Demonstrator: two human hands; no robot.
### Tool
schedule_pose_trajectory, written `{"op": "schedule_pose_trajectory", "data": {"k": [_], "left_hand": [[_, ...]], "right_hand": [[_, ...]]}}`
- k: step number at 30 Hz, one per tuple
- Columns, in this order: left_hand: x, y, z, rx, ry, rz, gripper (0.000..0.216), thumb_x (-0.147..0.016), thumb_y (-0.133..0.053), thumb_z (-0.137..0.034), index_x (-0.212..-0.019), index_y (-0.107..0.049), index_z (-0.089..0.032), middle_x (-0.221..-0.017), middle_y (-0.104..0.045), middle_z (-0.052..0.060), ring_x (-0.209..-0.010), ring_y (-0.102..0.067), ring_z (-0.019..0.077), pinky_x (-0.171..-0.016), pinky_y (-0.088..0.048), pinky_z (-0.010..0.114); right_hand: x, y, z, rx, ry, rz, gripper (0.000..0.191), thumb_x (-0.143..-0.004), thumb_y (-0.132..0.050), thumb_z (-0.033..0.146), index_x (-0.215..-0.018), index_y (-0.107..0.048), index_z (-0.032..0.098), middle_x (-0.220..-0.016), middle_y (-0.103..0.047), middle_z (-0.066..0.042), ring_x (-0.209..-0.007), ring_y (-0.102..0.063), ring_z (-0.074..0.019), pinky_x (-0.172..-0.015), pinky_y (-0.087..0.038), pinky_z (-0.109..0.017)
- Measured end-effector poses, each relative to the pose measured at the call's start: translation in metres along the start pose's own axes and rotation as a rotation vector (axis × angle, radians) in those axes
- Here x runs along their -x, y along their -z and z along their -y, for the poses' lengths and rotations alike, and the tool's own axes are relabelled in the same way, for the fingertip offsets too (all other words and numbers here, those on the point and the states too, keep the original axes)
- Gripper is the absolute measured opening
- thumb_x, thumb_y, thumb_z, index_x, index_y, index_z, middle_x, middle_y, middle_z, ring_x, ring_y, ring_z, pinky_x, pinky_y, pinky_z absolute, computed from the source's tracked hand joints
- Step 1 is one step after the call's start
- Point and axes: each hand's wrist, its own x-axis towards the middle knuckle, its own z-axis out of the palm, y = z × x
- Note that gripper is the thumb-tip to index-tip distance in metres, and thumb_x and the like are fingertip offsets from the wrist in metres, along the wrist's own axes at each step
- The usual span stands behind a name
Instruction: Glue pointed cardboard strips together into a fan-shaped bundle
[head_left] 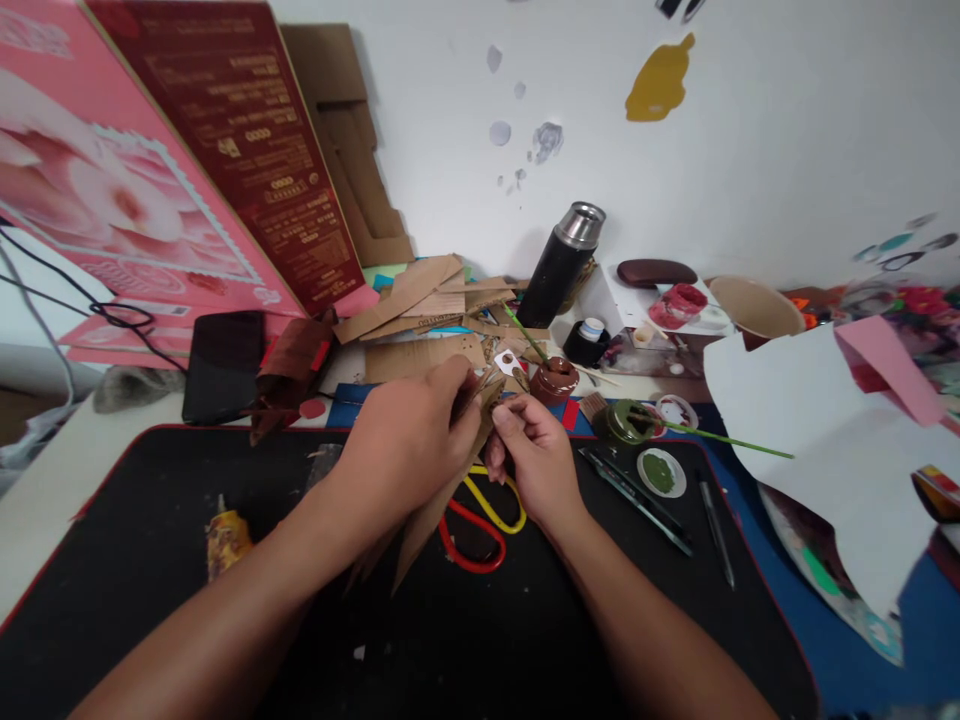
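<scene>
My left hand [409, 430] is closed round a piece of brown cardboard [431, 515], whose pointed lower end hangs below the fingers. My right hand [536, 460] pinches the same piece near its upper edge, thumb against fingertips. Part of the cardboard is hidden behind both hands. Beneath them, scissors [474, 568] with one red and one yellow handle loop lie on the black mat [450, 665]; their blades are out of sight. Just beyond my fingertips are a small white piece with holes [506, 363] and a jar of brown paint [555, 378] with a green stick in it.
Cardboard scraps [420, 300] pile up at the back beside a black thermos [562, 265]. On the right are a green paint jar [626, 422], a lid with green paint [661, 473] and several pens [637, 500]. A phone [223, 367] and yellow tube [229, 543] are left.
</scene>
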Motion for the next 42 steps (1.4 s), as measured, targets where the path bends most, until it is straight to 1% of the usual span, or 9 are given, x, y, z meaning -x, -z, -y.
{"op": "schedule_pose_trajectory", "data": {"k": [4, 12, 17, 25, 29, 33, 39, 42], "left_hand": [[-0.0001, -0.0014, 0.001, -0.003, -0.003, -0.002, 0.019, -0.101, -0.052, -0.036, -0.098, -0.064, -0.021, -0.081, -0.071, 0.007, -0.071, -0.065, 0.0254, -0.061, -0.027, 0.035], [-0.0003, -0.0023, 0.0018, -0.015, -0.014, -0.003, 0.022, -0.102, -0.049, -0.037, -0.099, -0.065, -0.021, -0.08, -0.071, 0.006, -0.072, -0.066, 0.0265, -0.06, -0.03, 0.036], [-0.0014, -0.0017, -0.0007, -0.076, 0.014, 0.018, 0.024, -0.102, -0.049, -0.037, -0.104, -0.067, -0.021, -0.081, -0.073, 0.008, -0.072, -0.068, 0.0276, -0.059, -0.032, 0.035], [0.0002, -0.0074, -0.0048, -0.125, 0.032, -0.022, 0.02, -0.102, -0.052, -0.034, -0.106, -0.067, -0.021, -0.086, -0.077, 0.01, -0.076, -0.073, 0.0284, -0.061, -0.038, 0.034], [0.0007, -0.0087, -0.0056, -0.132, 0.032, -0.009, 0.022, -0.104, -0.052, -0.035, -0.109, -0.068, -0.02, -0.085, -0.076, 0.01, -0.078, -0.074, 0.0302, -0.062, -0.039, 0.035], [-0.0002, -0.0085, -0.0058, -0.124, 0.039, 0.006, 0.024, -0.104, -0.051, -0.036, -0.109, -0.068, -0.02, -0.085, -0.077, 0.01, -0.077, -0.074, 0.0295, -0.062, -0.039, 0.034], [-0.0028, -0.0081, -0.0049, -0.118, 0.056, 0.019, 0.024, -0.103, -0.05, -0.036, -0.108, -0.068, -0.02, -0.086, -0.078, 0.01, -0.076, -0.073, 0.0299, -0.06, -0.037, 0.034], [-0.003, -0.0098, -0.002, -0.095, 0.053, 0.003, 0.025, -0.103, -0.049, -0.038, -0.107, -0.067, -0.021, -0.085, -0.078, 0.01, -0.076, -0.073, 0.0301, -0.06, -0.036, 0.035]], "right_hand": [[-0.0006, -0.0003, -0.0003, -0.007, 0.0, -0.004, 0.041, -0.091, -0.08, 0.058, -0.088, -0.06, 0.023, -0.048, -0.061, 0.008, -0.036, -0.054, -0.0103, -0.037, -0.041, -0.018], [-0.0011, -0.0003, 0.0005, 0.002, -0.01, -0.01, 0.043, -0.089, -0.08, 0.061, -0.087, -0.06, 0.023, -0.049, -0.06, 0.008, -0.036, -0.053, -0.0105, -0.036, -0.04, -0.019], [-0.0002, -0.002, 0.0002, 0.013, -0.022, -0.04, 0.042, -0.089, -0.08, 0.06, -0.087, -0.063, 0.022, -0.048, -0.059, 0.008, -0.037, -0.052, -0.0103, -0.037, -0.04, -0.019], [0.0003, -0.003, -0.0023, 0.058, -0.033, -0.111, 0.041, -0.087, -0.08, 0.059, -0.087, -0.068, 0.02, -0.047, -0.057, 0.007, -0.037, -0.051, -0.0108, -0.038, -0.04, -0.02], [0.0001, -0.0038, -0.0026, 0.03, -0.022, -0.129, 0.037, -0.087, -0.081, 0.054, -0.087, -0.068, 0.02, -0.046, -0.056, 0.008, -0.036, -0.049, -0.01, -0.038, -0.039, -0.02], [-0.0005, -0.0041, -0.0025, 0.0, -0.008, -0.129, 0.035, -0.087, -0.082, 0.051, -0.086, -0.066, 0.02, -0.046, -0.056, 0.008, -0.035, -0.049, -0.0099, -0.038, -0.039, -0.02], [-0.0007, -0.0041, -0.0014, 0.011, -0.018, -0.13, 0.037, -0.087, -0.082, 0.054, -0.087, -0.065, 0.021, -0.046, -0.057, 0.009, -0.035, -0.05, -0.0103, -0.038, -0.039, -0.02], [-0.0011, -0.0041, -0.0012, -0.001, -0.014, -0.121, 0.037, -0.086, -0.082, 0.054, -0.087, -0.064, 0.022, -0.046, -0.056, 0.009, -0.035, -0.049, -0.0101, -0.037, -0.039, -0.02]]}}
